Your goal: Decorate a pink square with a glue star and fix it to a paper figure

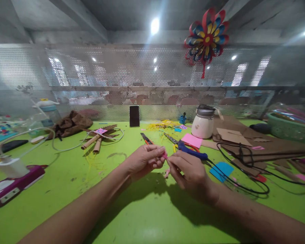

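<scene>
My left hand [146, 159] and my right hand [189, 171] meet above the middle of the green table [132, 217]. Both pinch a small pink paper piece [165, 156] between their fingertips. A short pink strip [167, 174] hangs down just below the hands. The fingers of both hands are closed around the piece, which is mostly hidden by them. A blue-handled tool [193, 152] lies just behind my right hand.
Behind the hands lie an orange-handled cutter [146, 138], scissors [171, 139], a pink paper square [191, 140] and a white pot [203, 122]. Brown card sheets [256, 144], black cables [244, 184] and a blue paper scrap [221, 170] lie at the right. Rolled paper tubes [96, 140] and a purple device [14, 184] lie at the left.
</scene>
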### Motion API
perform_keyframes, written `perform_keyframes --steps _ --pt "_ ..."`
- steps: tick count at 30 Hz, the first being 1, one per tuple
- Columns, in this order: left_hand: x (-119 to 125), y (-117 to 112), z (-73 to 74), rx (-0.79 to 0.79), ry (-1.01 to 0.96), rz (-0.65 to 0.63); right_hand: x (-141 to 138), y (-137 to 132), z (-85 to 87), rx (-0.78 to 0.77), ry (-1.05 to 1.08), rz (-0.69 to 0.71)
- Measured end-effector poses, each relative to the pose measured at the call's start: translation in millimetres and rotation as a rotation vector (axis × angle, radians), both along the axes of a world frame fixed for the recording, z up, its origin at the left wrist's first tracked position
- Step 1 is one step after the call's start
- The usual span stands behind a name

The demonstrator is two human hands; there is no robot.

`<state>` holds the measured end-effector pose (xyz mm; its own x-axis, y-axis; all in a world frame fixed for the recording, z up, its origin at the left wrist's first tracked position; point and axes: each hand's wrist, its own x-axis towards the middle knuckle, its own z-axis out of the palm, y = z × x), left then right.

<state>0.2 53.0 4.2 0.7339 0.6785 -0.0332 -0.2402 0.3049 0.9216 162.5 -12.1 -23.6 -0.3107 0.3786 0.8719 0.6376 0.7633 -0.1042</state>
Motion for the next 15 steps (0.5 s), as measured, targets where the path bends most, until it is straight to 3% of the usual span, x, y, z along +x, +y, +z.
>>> perform_keyframes --steps 8,15 --pt "0 -1 5.8 -0.113 -0.003 0.045 1 2 -0.4 -0.058 0.101 -0.066" --pt "0 8 -6.3 0.043 0.170 0.115 6 12 -0.7 -0.018 0.131 -0.224"
